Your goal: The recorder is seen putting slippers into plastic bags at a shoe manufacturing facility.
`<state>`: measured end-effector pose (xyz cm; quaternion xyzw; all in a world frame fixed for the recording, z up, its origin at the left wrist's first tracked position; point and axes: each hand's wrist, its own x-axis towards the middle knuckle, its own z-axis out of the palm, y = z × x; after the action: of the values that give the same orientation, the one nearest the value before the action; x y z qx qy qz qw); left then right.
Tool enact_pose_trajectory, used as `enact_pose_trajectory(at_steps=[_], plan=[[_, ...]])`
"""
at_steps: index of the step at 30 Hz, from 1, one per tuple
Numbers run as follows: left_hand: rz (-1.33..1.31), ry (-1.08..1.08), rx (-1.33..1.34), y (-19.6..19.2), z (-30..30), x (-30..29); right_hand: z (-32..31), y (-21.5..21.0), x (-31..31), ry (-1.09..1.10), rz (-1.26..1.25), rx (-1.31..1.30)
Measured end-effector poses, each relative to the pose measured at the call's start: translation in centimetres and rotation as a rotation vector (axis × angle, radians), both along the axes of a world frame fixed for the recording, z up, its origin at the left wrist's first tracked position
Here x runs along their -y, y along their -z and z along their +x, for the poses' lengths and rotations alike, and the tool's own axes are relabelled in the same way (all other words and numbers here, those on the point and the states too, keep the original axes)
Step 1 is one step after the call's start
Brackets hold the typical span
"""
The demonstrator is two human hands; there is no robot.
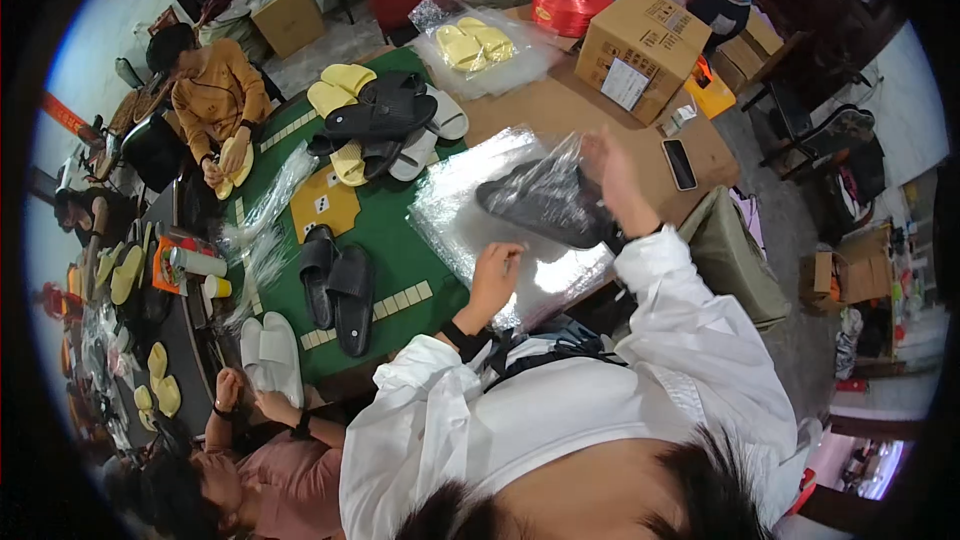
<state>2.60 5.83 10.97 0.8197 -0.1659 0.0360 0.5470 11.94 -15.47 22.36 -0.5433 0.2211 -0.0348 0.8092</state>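
A pair of black slippers [540, 202] lies partly inside a clear plastic bag, on top of a stack of shiny clear bags [450, 205] in front of me. My right hand [618, 185] is at the right end of the slippers, its fingers closed on the plastic bag [568, 158], whose film rises toward them. Nearer to me, my left hand [494, 282] hovers over the near edge of the stack, to the left of the slippers. Its fingers are curled together; what they hold, if anything, does not show.
Left on the green table [400, 270] are black slippers [337, 290] and a pile of yellow, black and white slippers [380, 120]. Behind stand a cardboard box [642, 52] and red twine roll [570, 6]. A phone [680, 164] lies right. Two people handle slippers at the left.
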Motion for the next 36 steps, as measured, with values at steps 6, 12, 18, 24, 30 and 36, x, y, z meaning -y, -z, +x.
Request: enact_pose_trajectory(at_steps=[6, 12, 18, 24, 30, 36], plan=[[0.109, -0.095, 0.006, 2.1, 0.0, -2.5, 2.5, -2.6, 5.3, -0.066, -0.793, 0.181], [0.281, -0.213, 0.094, 3.7, 0.9, -2.4, -7.3, -14.2, 0.3, -0.096, -1.167, 0.763], [0.813, -0.283, -0.253, 11.9, 5.8, -11.1, -19.3, -25.9, -4.1, -0.667, -1.361, 1.041], [0.154, -1.055, -0.869, 14.0, 8.3, -22.2, -22.1, -23.8, 0.5, -0.428, -1.263, 1.124], [1.532, -0.223, -0.690, 9.3, 8.5, -25.4, -20.5, -22.3, 0.6, -0.384, -1.322, 1.030], [0.746, -0.357, -0.473, 16.2, 7.7, -42.1, -18.4, -23.1, -2.2, -0.417, -1.286, 1.040]])
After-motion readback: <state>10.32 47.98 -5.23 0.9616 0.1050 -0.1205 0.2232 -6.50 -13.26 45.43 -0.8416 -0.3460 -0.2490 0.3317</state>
